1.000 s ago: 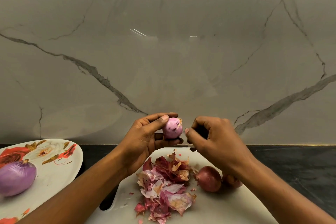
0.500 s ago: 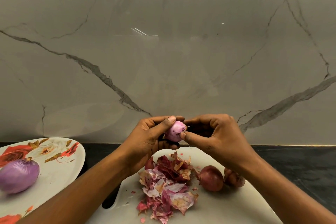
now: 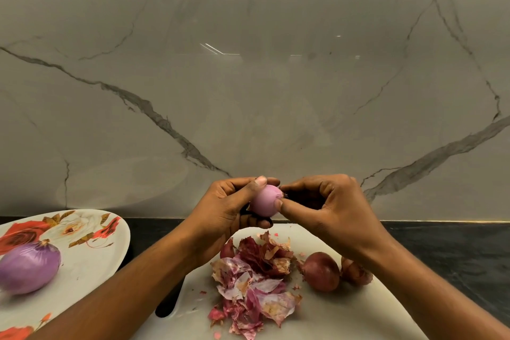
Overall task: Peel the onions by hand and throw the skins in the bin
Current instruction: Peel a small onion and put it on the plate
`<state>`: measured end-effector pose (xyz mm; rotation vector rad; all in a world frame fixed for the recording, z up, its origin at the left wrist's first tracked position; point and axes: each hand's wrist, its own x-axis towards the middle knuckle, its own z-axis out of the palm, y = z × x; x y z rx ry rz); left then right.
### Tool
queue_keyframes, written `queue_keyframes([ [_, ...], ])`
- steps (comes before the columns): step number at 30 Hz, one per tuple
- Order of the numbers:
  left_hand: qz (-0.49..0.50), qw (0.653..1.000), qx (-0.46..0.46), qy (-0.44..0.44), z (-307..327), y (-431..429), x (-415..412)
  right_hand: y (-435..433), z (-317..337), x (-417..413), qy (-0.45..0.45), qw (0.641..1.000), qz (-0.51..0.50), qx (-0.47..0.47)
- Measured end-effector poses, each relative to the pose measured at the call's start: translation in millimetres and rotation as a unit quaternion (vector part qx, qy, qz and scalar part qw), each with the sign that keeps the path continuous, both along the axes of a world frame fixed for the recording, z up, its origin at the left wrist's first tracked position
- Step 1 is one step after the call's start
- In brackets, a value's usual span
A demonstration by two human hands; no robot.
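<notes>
At lower centre, the left hand (image 3: 220,210) curls its fingers round a nearly bare onion (image 3: 265,201), steadying it above the board (image 3: 345,317) so the right hand (image 3: 325,201) can pinch its papery tip; shed skins (image 3: 254,284) pile below.

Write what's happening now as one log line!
step: peeling | left hand: holds small onion | right hand: pinches its tip | skins: piled on cutting board beside unpeeled onion

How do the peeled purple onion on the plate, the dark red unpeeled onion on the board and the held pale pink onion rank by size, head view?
1. Peeled purple onion: clearly largest.
2. Dark red unpeeled onion.
3. Pale pink onion; fingers hide part, so 2 versus 3 is unsure.
</notes>
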<state>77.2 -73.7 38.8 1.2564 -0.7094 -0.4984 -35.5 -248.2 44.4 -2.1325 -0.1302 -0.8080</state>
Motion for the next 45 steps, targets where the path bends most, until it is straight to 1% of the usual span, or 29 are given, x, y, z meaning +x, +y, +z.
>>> queue_keyframes([
  [3, -0.003, 1.000, 0.006, -0.006, -1.1, -0.5, -0.5, 0.3, -0.8, 0.1, 0.001, 1.000, -0.009, -0.020],
  [8, -0.002, 1.000, 0.011, -0.011, -1.7, -1.0, 0.0, -1.7, -1.1, 1.0, 0.006, 1.000, -0.010, -0.014],
  [14, -0.005, 1.000, -0.002, 0.009, 0.1, 0.1, 0.8, -5.6, -3.1, 5.4, -0.006, 1.000, -0.017, 0.014],
  [18, 0.008, 0.999, -0.016, 0.029, 0.3, -1.5, 1.7, -6.7, -2.0, 6.2, -0.028, 0.998, -0.040, 0.042],
  [23, 0.006, 0.999, -0.034, 0.037, -2.3, -2.1, 5.8, -2.4, -4.0, 2.6, -0.036, 0.998, -0.043, -0.039],
  [30, 0.003, 0.999, -0.037, 0.030, -5.7, -3.5, 8.3, -0.7, -6.7, 3.1, -0.053, 0.992, -0.060, -0.099],
  [39, 0.008, 1.000, -0.020, 0.003, -5.0, -3.0, 5.7, 0.2, -6.8, 1.4, -0.043, 0.988, -0.076, -0.124],
  [45, -0.003, 1.000, -0.017, 0.008, -3.7, -3.3, 4.0, 0.0, -4.8, 1.8, -0.055, 0.985, -0.096, -0.134],
])
